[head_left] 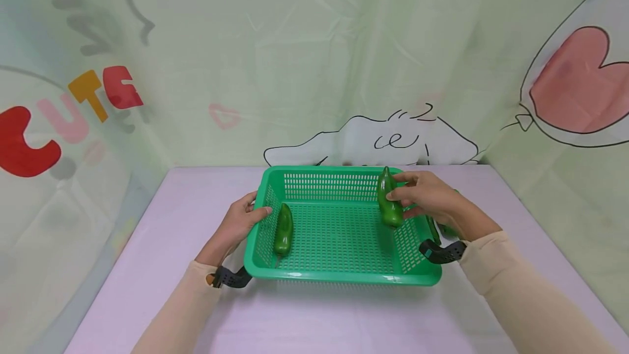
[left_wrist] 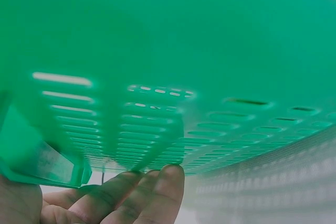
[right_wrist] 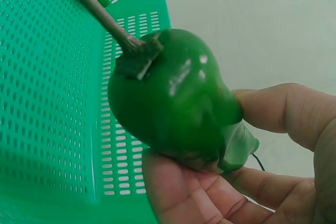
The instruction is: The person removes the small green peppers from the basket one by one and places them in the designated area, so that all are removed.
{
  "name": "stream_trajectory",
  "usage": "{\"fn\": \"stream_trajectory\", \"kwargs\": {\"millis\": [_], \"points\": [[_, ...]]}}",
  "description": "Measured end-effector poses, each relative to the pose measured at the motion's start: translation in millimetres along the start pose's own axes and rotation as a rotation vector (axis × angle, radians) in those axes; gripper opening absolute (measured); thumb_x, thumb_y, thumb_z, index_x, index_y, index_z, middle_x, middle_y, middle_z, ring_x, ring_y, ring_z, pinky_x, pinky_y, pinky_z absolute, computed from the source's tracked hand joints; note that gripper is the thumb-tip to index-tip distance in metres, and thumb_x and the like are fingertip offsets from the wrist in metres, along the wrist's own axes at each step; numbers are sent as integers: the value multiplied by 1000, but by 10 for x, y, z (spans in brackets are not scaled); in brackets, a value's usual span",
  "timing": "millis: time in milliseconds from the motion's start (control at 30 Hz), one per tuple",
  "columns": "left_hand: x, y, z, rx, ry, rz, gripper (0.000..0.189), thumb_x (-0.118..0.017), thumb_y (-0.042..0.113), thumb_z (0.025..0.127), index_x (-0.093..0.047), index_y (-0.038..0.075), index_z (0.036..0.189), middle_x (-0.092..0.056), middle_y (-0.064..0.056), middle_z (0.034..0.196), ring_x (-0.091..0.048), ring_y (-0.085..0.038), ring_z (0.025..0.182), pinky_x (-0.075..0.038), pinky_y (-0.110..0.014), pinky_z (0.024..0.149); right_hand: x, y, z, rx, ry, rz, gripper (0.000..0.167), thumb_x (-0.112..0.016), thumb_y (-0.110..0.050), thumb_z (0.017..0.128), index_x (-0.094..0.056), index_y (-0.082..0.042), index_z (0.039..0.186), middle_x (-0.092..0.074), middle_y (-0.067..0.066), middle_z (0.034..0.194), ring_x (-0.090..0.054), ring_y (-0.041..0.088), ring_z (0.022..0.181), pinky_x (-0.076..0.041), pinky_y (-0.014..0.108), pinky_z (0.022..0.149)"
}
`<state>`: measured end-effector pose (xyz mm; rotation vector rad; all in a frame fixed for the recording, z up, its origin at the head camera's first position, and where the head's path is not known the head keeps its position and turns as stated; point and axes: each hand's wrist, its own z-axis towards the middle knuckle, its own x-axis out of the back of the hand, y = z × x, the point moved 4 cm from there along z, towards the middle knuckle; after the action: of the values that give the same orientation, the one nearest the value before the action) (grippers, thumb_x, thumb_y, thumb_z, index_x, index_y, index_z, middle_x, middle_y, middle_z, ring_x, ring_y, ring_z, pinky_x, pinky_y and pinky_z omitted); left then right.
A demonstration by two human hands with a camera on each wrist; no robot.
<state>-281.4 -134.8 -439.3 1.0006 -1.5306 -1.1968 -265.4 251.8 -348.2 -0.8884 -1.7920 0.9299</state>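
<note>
A green plastic basket [head_left: 339, 275] with slotted walls stands on the table. My left hand [head_left: 238, 223] grips its left rim, thumb over the edge; in the left wrist view the fingers [left_wrist: 163, 192] lie along the outer wall. Over the basket's right end, my right hand [head_left: 429, 198] holds a glossy green pepper [head_left: 390, 201], upright with its tip up. The right wrist view shows this pepper [right_wrist: 173, 87] between thumb and fingers, its stem toward the camera. Another green pepper [head_left: 283, 231] lies lengthwise inside the basket near the left wall.
More green pepper [head_left: 448, 231] shows on the table right of the basket, partly hidden by my right hand and wrist. The table [head_left: 324, 321] has a pale cover. Printed fabric [head_left: 314, 59] hangs behind it and on both sides.
</note>
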Motion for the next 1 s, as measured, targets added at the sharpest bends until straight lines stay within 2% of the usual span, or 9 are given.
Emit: {"fn": "stream_trajectory", "kwargs": {"millis": [300, 500, 600, 800, 1000], "points": [[-2, -9, -3, 0, 1, 9, 66, -62, 15, 104, -34, 5, 162, -65, -28, 135, -75, -36, 104, -66, -43, 81, 127, 104, -88, -3, 13, 4, 80, -67, -18, 100, -22, 10, 160, -49, 21, 130, -58, 20, 95, -64, 39, 85], [-3, -9, 1, 3, -2, 10, 66, -62, 16, 104, -33, 5, 162, -65, -27, 135, -75, -36, 105, -66, -44, 81, 205, 164, -160, 5, 6, 5, 76, -64, -17, 101, -24, 11, 159, -53, 17, 115, -60, 21, 93, -64, 41, 87], [-2, -4, 2, 1, -6, 7, 66, -62, 16, 104, -33, 5, 162, -65, -27, 135, -74, -36, 105, -66, -44, 81, 250, 207, -200, 11, 2, -1, 75, -63, -17, 102, -24, 12, 159, -55, 17, 113, -63, 21, 92, -65, 42, 87], [0, 3, -1, -1, -8, 15, 67, -62, 17, 104, -32, 5, 163, -65, -28, 135, -75, -38, 105, -66, -44, 80, 351, 317, -287, 18, 5, -26, 75, -61, -18, 103, -21, 14, 159, -55, 27, 133, -66, 21, 96, -65, 40, 84], [1, 9, -7, -2, -9, 21, 67, -61, 16, 104, -31, 5, 163, -64, -28, 136, -74, -38, 106, -66, -44, 81, 447, 452, -383, 14, 15, -62, 77, -58, -18, 103, -17, 15, 159, -52, 26, 132, -63, 22, 98, -64, 36, 83]]}}
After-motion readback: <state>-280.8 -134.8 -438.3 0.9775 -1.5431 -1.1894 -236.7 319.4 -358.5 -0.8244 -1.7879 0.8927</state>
